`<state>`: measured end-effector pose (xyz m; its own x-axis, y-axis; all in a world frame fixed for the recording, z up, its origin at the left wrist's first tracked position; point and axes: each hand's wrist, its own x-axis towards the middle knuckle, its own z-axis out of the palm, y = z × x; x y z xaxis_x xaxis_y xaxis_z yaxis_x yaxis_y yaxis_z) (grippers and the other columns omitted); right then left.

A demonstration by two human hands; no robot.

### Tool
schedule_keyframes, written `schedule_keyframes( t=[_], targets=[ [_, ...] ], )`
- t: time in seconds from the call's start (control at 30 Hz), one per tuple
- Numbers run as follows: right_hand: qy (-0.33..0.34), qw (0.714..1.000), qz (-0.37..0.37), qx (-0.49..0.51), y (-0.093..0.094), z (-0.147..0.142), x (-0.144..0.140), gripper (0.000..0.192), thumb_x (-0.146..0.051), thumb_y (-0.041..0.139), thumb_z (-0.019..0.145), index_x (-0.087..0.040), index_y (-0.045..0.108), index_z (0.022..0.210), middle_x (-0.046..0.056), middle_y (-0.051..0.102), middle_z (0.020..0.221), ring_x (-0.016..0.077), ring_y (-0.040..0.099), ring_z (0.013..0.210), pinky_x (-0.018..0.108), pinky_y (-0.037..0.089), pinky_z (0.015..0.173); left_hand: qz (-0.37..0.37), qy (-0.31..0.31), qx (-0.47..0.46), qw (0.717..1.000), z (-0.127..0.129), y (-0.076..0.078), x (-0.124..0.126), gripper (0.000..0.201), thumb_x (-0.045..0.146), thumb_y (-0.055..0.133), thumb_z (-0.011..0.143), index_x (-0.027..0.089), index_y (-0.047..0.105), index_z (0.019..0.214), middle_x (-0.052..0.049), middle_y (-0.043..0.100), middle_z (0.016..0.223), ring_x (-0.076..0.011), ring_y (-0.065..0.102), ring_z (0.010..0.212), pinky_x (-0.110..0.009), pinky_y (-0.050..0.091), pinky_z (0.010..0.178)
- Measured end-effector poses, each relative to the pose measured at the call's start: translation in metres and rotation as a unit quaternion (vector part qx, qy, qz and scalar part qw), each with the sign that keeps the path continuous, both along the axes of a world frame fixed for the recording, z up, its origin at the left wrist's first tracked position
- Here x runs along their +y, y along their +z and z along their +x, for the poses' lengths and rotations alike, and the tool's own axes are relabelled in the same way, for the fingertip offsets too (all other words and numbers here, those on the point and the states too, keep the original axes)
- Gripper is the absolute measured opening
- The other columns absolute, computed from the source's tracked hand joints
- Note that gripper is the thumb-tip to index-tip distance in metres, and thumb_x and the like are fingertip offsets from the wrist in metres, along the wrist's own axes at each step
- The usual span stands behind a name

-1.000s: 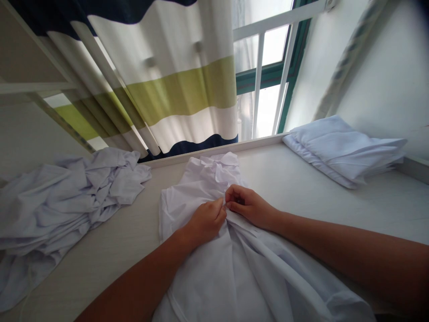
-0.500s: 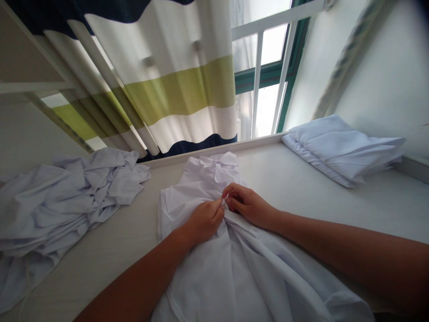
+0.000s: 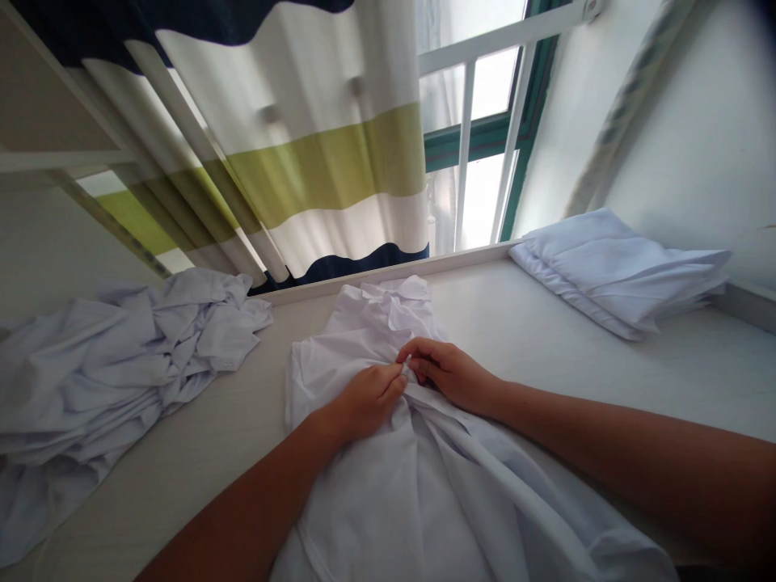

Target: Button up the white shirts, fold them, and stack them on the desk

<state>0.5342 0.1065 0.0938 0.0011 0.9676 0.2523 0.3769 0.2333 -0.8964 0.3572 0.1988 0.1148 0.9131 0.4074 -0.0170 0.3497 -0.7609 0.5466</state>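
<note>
A white garment [image 3: 376,517], seemingly a shirt or coat, lies spread in front of me, its collar end towards the window and its lower part hanging over the near side. My left hand [image 3: 371,398] is closed, pinching the cloth near the garment's middle. Right beside it, my right hand [image 3: 445,370] pinches the same gathered spot between thumb and forefinger, the other fingers curled. The fingertips of both hands nearly meet there, and folds fan out below them. Whether a button sits between the fingers is too small to make out.
A crumpled heap of white garments [image 3: 133,356] lies on the left of the pale surface [image 3: 485,315]. At the far right rests a folded white stack [image 3: 618,271]. Behind a low ledge [image 3: 466,257] hang a striped curtain [image 3: 327,162] and white window bars [image 3: 466,153].
My right hand's fingers have shifted slightly down and left, closer to my left thumb at the pinched cloth. The garment and the piles have stayed in place.
</note>
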Motion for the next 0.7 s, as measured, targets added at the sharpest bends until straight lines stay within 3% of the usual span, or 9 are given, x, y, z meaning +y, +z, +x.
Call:
schedule_keyframes(
  t=[0.17, 0.7],
  targets=[
    [0.0, 1.0, -0.005, 0.01, -0.0002, -0.0013, 0.0012, 0.02, -0.023, 0.046, 0.095, -0.022, 0.065, 0.102, -0.003, 0.054, 0.07, 0.0132, 0.051, 0.067, 0.026, 0.043, 0.068, -0.033, -0.011, -0.004, 0.999, -0.0018, 0.0027, 0.0018, 0.034, 0.036, 0.032, 0.102, 0.02, 0.05, 0.078, -0.002, 0.062, 0.08, -0.0166, 0.056, 0.074, -0.028, 0.039, 0.07],
    [0.016, 0.996, -0.019, 0.082, -0.0019, 0.001, 0.0024, 0.025, -0.025, 0.056, 0.092, -0.017, 0.074, 0.106, 0.0, 0.062, 0.071, 0.0135, 0.056, 0.068, 0.026, 0.047, 0.069, -0.042, -0.016, -0.038, 0.998, -0.0057, 0.0063, 0.0033, 0.036, 0.035, 0.031, 0.101, 0.02, 0.054, 0.078, -0.005, 0.064, 0.08, -0.0179, 0.058, 0.075, -0.029, 0.043, 0.072]
  ],
)
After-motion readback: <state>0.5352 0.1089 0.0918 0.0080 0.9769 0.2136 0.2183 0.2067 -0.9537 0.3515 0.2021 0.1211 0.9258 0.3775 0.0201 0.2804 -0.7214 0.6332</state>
